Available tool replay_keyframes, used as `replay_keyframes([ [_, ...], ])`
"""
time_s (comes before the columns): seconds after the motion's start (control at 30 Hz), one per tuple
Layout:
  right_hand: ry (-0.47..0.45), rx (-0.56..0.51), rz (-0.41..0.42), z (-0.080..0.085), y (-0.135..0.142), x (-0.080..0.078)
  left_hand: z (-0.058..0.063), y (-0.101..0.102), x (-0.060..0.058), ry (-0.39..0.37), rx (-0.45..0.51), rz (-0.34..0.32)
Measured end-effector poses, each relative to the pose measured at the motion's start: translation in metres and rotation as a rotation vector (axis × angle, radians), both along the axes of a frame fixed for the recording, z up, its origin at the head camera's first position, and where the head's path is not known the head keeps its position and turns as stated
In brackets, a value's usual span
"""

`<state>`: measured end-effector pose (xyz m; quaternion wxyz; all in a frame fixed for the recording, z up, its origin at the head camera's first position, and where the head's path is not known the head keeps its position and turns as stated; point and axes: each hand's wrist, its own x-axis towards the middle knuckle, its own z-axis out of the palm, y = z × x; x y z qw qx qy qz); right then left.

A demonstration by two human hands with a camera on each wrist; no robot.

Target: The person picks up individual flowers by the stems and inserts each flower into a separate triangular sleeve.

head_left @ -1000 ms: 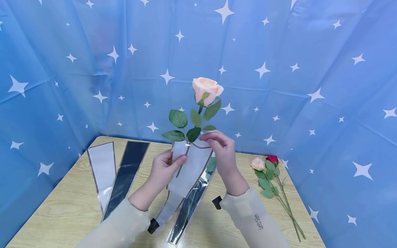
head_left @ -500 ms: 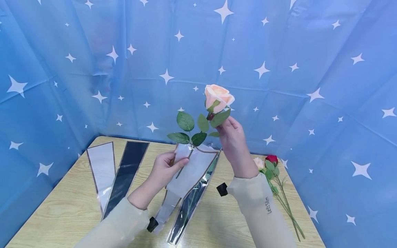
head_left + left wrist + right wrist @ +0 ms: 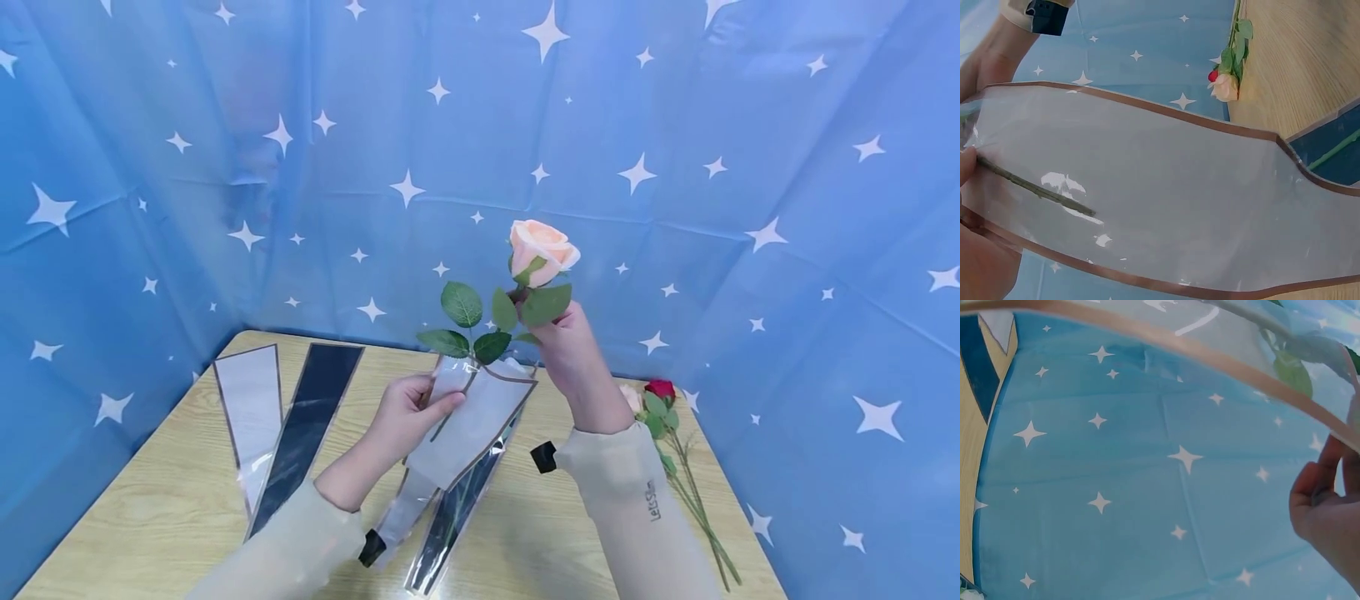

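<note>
In the head view my left hand (image 3: 405, 421) pinches a flower sleeve (image 3: 480, 425), whitish with a brown edge, thumb in front and fingers behind. A pale peach rose (image 3: 543, 252) stands out of its wide top. The stem's lower part (image 3: 1038, 189) shows inside the sleeve in the left wrist view, ending well above the narrow bottom. My right hand (image 3: 573, 354) holds the rose just under its bloom, its fingertips partly hidden by leaves (image 3: 546, 305). In the right wrist view the right hand (image 3: 1329, 500) is at the right edge, by the sleeve's rim.
On the wooden table (image 3: 165, 467) at left lie a white sleeve (image 3: 251, 400) and a dark sleeve (image 3: 311, 417). Another dark sleeve (image 3: 461, 504) with a stem inside lies beneath the held one. A red rose (image 3: 660, 389) and a pale rose (image 3: 632, 398) lie at right.
My right hand has left the sleeve's rim and taken hold of the rose under its bloom. The rose and sleeve have shifted right and slightly down. My left hand keeps its grip.
</note>
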<state>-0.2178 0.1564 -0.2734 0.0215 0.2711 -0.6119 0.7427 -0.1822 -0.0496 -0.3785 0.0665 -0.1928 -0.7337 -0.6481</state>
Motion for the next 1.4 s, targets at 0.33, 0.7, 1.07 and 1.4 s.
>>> replay_keyframes([
  [0.33,-0.003,0.107,-0.137,-0.001,-0.002,0.005,-0.005,0.002,0.003,-0.014,0.074,0.062],
  [0.7,0.044,0.109,-0.196,0.003,-0.003,0.009,-0.005,0.000,0.000,0.048,0.066,0.118],
  [1.07,0.103,0.013,-0.042,0.000,0.005,-0.002,-0.002,-0.008,-0.001,-0.124,0.171,-0.032],
  [1.4,0.072,0.030,-0.001,-0.006,0.004,-0.002,0.002,-0.008,0.001,-0.139,0.193,-0.073],
])
